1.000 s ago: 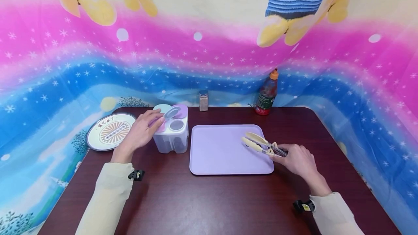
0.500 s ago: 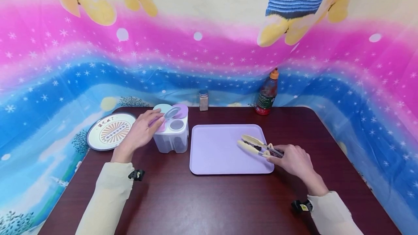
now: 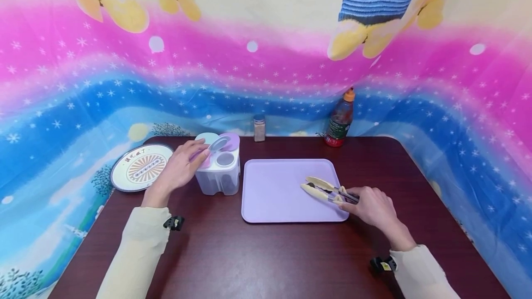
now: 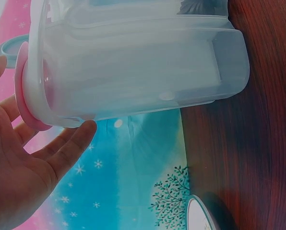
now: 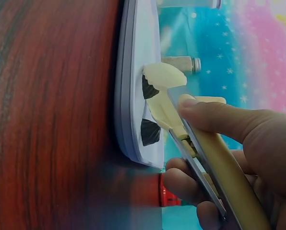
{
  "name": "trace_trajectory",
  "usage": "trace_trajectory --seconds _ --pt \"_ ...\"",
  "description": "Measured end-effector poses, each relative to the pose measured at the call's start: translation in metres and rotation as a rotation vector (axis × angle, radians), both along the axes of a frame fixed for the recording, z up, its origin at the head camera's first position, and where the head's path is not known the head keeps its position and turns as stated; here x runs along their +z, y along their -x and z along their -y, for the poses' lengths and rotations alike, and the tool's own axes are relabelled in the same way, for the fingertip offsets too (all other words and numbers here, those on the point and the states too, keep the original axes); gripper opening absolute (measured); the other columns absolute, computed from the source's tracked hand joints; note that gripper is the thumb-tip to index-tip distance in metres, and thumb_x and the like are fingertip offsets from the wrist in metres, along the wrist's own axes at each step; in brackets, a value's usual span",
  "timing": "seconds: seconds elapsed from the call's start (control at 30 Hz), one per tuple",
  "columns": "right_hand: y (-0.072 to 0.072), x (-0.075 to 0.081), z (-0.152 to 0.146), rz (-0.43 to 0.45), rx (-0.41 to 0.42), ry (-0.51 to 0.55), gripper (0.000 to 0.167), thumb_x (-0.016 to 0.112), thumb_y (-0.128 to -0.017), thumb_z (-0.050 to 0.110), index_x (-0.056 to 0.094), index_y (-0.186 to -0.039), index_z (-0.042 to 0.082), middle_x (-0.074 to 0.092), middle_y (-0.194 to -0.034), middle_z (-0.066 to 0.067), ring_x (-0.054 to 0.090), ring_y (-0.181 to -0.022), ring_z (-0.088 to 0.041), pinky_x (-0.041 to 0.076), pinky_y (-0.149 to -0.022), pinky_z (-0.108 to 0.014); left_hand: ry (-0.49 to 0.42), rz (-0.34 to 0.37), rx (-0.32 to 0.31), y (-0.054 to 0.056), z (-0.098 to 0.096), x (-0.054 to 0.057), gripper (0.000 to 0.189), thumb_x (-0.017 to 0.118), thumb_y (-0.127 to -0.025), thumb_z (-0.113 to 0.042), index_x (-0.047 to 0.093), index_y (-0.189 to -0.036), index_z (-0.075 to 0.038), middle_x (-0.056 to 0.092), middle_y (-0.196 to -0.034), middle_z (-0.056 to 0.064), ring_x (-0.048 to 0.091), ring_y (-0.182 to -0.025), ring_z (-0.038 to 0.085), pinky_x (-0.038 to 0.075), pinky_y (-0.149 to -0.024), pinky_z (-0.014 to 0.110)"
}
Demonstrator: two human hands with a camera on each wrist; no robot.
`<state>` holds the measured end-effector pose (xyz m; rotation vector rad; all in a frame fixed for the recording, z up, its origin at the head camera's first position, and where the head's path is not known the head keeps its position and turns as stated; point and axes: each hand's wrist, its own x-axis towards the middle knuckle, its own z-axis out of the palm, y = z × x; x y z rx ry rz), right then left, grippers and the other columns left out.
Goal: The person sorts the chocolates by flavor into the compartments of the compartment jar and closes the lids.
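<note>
In my right hand (image 3: 371, 205) I grip kitchen tongs (image 3: 319, 190) with cream tips and metal arms, thumb along one arm. The tips lie low over the right side of a lilac tray (image 3: 274, 197). Two small black ridged pieces (image 5: 150, 132) lie there; one black piece (image 5: 148, 88) is partly hidden by a tip. My left hand (image 3: 180, 165) rests at the corner of a clear storage container (image 3: 218, 181), fingers spread along its wall and a pink lid (image 4: 27, 91). Its thumb touches a raised grey-blue flip lid (image 3: 219, 143), beside a round opening (image 3: 225, 158).
A patterned plate (image 3: 143, 168) leans at the table's left edge, left of the container. At the back stand a small shaker jar (image 3: 259, 128) and a red sauce bottle (image 3: 338, 121) with an orange cap. A printed cloth hangs close behind the dark wooden table (image 3: 266, 257).
My right hand has moved slightly left and down with the tongs, and their tips have come closer together around the black pieces. The left hand, lid and container have stayed put.
</note>
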<state>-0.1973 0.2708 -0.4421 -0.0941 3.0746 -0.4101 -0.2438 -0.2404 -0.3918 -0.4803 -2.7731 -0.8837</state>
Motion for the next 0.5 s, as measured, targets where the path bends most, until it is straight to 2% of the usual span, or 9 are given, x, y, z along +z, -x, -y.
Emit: trace_trajectory --seconds 0.5 --pt "0.0009 -0.0018 0.005 -0.016 0.018 0.059 0.059 0.081 -0.077 0.052 0.074 -0.121 0.014 0.074 -0.104 -0.012 0.054 -0.076 -0.018 0.035 -0.056 -0.029 -0.003 0.006 0.001 0.0 0.0012 -0.0017 0.05 0.043 -0.106 -0.04 0.058 -0.138 -0.005 0.044 -0.155 0.015 0.031 -0.146 0.043 0.024 -0.119 0.061"
